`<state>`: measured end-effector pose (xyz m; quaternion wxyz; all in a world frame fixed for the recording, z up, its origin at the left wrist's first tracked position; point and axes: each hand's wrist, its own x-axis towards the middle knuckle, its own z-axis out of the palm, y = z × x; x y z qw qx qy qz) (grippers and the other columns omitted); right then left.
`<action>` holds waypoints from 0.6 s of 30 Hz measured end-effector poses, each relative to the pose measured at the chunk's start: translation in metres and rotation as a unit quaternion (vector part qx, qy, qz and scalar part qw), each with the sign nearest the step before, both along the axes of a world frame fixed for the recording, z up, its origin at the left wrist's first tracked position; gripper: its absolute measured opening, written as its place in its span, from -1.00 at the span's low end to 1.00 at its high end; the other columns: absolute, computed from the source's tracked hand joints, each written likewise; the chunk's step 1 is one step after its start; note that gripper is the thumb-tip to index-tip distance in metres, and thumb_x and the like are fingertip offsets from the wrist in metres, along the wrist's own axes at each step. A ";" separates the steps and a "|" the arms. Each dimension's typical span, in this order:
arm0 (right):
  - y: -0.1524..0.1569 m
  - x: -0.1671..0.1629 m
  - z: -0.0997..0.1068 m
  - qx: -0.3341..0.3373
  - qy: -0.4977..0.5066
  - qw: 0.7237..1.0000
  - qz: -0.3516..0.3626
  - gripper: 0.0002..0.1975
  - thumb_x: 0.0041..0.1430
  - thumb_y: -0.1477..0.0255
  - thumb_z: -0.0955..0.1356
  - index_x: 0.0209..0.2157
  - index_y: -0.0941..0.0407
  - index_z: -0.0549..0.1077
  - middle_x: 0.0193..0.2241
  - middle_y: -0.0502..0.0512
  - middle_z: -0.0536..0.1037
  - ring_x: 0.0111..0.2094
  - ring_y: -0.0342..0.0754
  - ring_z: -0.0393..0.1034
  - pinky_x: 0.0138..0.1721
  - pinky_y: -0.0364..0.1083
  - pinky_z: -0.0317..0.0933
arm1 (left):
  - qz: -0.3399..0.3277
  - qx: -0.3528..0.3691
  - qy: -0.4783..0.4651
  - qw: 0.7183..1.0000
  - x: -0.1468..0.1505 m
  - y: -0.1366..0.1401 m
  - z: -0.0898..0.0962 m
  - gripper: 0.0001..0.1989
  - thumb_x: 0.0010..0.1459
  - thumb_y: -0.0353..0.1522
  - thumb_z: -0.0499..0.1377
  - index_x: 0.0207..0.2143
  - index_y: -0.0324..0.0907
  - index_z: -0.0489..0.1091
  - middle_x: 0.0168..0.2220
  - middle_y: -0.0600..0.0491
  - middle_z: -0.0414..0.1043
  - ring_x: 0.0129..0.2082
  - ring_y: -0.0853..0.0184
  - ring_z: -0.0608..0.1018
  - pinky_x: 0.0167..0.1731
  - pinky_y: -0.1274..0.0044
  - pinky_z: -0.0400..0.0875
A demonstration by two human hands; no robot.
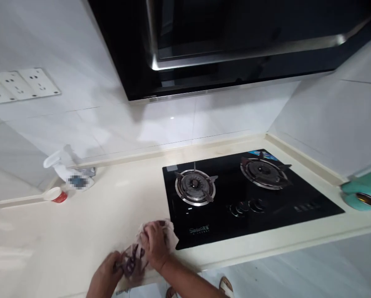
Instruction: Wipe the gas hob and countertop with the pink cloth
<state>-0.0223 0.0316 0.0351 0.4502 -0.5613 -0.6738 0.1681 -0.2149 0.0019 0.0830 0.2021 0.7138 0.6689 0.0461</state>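
Observation:
A crumpled pale cloth (172, 236) with dark purple parts lies on the cream countertop (123, 215), beside the near left corner of the black gas hob (216, 231). My right hand (156, 244) presses down on the cloth with its fingers curled into it. My left hand (107, 271) is at the other end, near the counter's front edge, its fingers closed at the purple part (130, 265). Whether that purple part is a pattern on the cloth or a separate thing, I cannot tell. Part of the cloth is hidden under my right hand.
A white spray bottle (63, 171) and a red-and-white tub (56, 194) stand at the back left. The hob carries two burners (195, 187) and two knobs. A black range hood (235, 74) hangs above. A turquoise container (360, 200) is at the right.

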 end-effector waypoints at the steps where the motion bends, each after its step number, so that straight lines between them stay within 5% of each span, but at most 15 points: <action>1: 0.011 0.003 0.008 0.006 0.008 1.000 -0.005 -0.85 0.38 0.38 0.20 -0.22 0.06 0.38 -0.18 0.09 0.47 -0.12 0.01 0.32 0.01 0.06 0.22 | 0.013 0.011 0.001 1.000 -0.004 0.009 0.007 -0.88 0.10 -0.45 0.04 -0.39 -0.09 0.35 -0.40 0.18 0.45 -0.37 0.41 0.50 -0.31 0.62 0.34; 6: 0.042 0.042 0.021 0.036 -0.052 0.996 -0.055 -0.68 0.40 0.27 0.19 0.05 0.06 0.42 0.10 0.24 0.40 0.11 0.13 0.25 0.13 0.17 0.14 | -0.050 0.054 -0.009 0.997 0.000 0.044 0.005 -0.66 0.05 -0.51 0.06 -0.18 -0.06 0.51 -0.14 0.04 0.56 -0.23 0.34 0.59 -0.20 0.53 0.46; 11: 0.003 0.117 -0.027 0.001 -0.135 0.978 -0.161 -0.61 0.39 0.23 0.19 0.12 0.04 0.43 0.12 0.29 0.43 0.16 0.20 0.27 0.15 0.24 0.13 | -0.064 0.238 -0.007 0.969 0.027 0.045 -0.010 -0.60 0.24 -0.38 0.06 0.10 0.00 0.45 0.18 -0.08 0.42 0.14 0.14 0.48 0.06 0.27 0.47; 15: -0.037 0.173 -0.061 -0.015 -0.207 0.961 -0.181 -0.60 0.40 0.23 0.18 0.09 0.06 0.48 0.13 0.29 0.47 0.20 0.21 0.29 0.16 0.25 0.14 | -0.214 0.213 -0.013 0.953 0.070 0.040 -0.017 -0.51 0.28 -0.37 0.07 0.24 0.10 0.34 0.32 0.00 0.29 0.32 0.12 0.31 0.24 0.18 0.28; 18: -0.048 0.192 -0.072 -0.005 -0.276 0.947 -0.166 -0.56 0.39 0.20 0.21 0.17 0.03 0.43 0.23 0.23 0.41 0.27 0.21 0.24 0.22 0.27 0.09 | -0.258 0.201 -0.002 0.945 0.106 0.045 -0.034 -0.40 0.24 -0.22 0.19 0.32 0.18 0.21 0.43 0.02 0.09 0.40 -0.06 0.15 0.30 0.01 0.08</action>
